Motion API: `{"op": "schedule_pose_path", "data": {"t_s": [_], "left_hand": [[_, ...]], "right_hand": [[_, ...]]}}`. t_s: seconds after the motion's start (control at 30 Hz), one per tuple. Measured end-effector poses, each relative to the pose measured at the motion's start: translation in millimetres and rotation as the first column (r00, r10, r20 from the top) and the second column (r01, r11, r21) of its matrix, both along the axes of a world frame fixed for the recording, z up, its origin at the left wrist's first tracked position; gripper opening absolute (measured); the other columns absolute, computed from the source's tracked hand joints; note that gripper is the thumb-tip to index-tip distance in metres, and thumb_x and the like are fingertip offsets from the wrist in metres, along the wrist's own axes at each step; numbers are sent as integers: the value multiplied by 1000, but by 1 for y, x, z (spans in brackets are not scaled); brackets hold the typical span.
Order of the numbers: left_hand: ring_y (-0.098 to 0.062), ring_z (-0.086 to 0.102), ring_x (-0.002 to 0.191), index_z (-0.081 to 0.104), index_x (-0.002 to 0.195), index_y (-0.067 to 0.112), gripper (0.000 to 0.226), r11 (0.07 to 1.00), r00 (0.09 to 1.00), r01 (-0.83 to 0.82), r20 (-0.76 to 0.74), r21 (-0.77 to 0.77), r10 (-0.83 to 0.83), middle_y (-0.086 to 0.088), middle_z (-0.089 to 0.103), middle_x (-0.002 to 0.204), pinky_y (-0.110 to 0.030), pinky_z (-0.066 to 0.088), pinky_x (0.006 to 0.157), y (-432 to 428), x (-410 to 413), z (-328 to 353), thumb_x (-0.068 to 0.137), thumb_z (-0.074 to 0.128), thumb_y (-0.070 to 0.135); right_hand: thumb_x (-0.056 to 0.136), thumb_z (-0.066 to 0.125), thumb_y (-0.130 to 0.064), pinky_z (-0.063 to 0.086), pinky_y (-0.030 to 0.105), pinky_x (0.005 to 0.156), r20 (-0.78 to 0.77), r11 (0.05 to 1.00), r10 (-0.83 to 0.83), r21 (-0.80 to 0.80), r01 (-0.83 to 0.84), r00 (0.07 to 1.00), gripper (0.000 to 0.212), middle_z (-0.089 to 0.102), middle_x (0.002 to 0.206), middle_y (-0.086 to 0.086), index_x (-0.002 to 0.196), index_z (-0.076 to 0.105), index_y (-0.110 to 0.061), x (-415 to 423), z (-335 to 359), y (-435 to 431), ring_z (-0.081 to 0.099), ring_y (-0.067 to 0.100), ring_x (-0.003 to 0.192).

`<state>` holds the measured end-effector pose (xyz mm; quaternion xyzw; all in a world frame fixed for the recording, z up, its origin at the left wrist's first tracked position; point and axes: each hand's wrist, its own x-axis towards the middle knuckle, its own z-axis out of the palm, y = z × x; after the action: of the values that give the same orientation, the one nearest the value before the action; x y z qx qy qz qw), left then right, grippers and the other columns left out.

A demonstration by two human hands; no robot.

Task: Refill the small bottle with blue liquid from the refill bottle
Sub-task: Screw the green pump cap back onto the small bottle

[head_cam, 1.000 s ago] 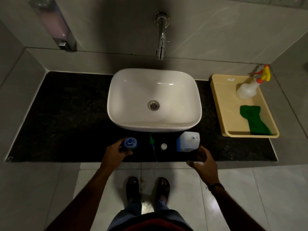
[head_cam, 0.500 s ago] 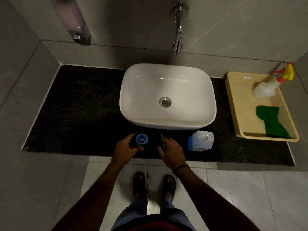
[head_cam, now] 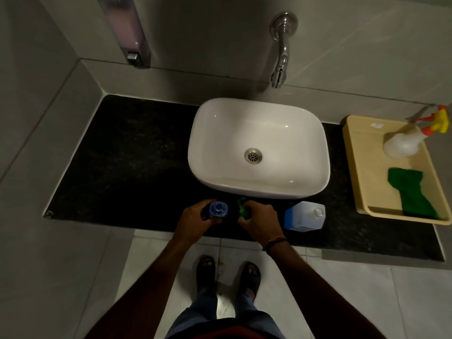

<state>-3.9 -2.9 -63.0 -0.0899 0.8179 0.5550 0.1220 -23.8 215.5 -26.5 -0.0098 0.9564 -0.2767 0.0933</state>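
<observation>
The small bottle [head_cam: 218, 209], blue and open at the top, stands on the black counter [head_cam: 127, 162] in front of the basin. My left hand [head_cam: 195, 222] is wrapped around its left side. My right hand [head_cam: 260, 222] is closed on the green pump top [head_cam: 242, 211] just right of the bottle. The refill bottle [head_cam: 305, 216], a translucent white jug with blue liquid low in it and its mouth uncapped, stands further right, apart from both hands. The small white cap seen before is hidden.
A white basin [head_cam: 259, 148] sits mid-counter under a wall tap [head_cam: 281, 52]. A beige tray [head_cam: 362, 192] at the right holds a spray bottle [head_cam: 403, 143] and a green cloth [head_cam: 413, 192]. A soap dispenser [head_cam: 132, 28] hangs on the wall at left.
My right hand left the refill bottle, moved left and closed on the green pump top. My left hand stayed on the small bottle. The camera view shifted left.
</observation>
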Motion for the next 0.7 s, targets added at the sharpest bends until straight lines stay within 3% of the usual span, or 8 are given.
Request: {"op": "schedule_pose_path", "data": {"t_s": [0.07,0.13,0.23,0.33,0.47,0.6,0.7], "left_hand": [[-6,70,102,68,125,18,63,1000,1000,8,-2,0,-8,4,73,113,-12,52,85,0,0,1,67,92,13],[-8,70,102,68,124,17,62,1000,1000,8,-10,3,-8,3,73,113,-18,55,88,0,0,2,67,92,13],[-12,70,104,68,124,17,62,1000,1000,-3,-7,17,3,1,73,114,-27,57,92,1,2,5,67,92,12],[-12,69,104,68,124,19,62,1000,1000,-2,1,11,2,1,73,114,-28,57,92,1,2,5,67,91,13],[-7,69,101,68,122,20,60,1000,1000,16,-3,3,-16,5,73,112,-25,57,90,1,1,7,68,91,14],[-9,69,101,68,122,18,58,1000,1000,23,-3,0,-23,4,73,111,-22,56,89,1,1,9,68,90,13],[-11,69,101,68,122,17,58,1000,1000,22,-6,-3,-22,2,73,111,-21,56,88,1,0,10,68,90,12]], "right_hand": [[69,79,-37,56,21,71,-74,990,-6,-142,-4,997,30,75,82,-6,96,73,-26,4,20,3,67,2,72],[71,81,-39,54,13,71,-144,939,-43,-344,-9,989,31,74,84,-12,99,73,-27,4,45,2,68,-4,75],[77,84,-26,57,18,77,-279,804,-158,-594,-41,947,24,74,98,-10,97,72,-19,-7,77,-6,71,5,87],[77,84,-16,60,32,80,-244,681,-296,-732,25,924,24,73,101,-2,95,72,-7,-17,88,-16,72,17,89],[77,85,-12,62,45,77,-160,602,-318,-795,69,935,28,74,97,3,100,70,-4,-23,85,-28,74,25,85],[77,84,-10,62,32,75,-233,646,-271,-763,-3,934,27,74,101,-6,100,70,-14,-25,78,-35,74,14,85],[78,83,-11,60,23,74,-287,690,-222,-722,-59,932,27,73,106,0,103,71,-13,-25,72,-38,73,10,88]]}}
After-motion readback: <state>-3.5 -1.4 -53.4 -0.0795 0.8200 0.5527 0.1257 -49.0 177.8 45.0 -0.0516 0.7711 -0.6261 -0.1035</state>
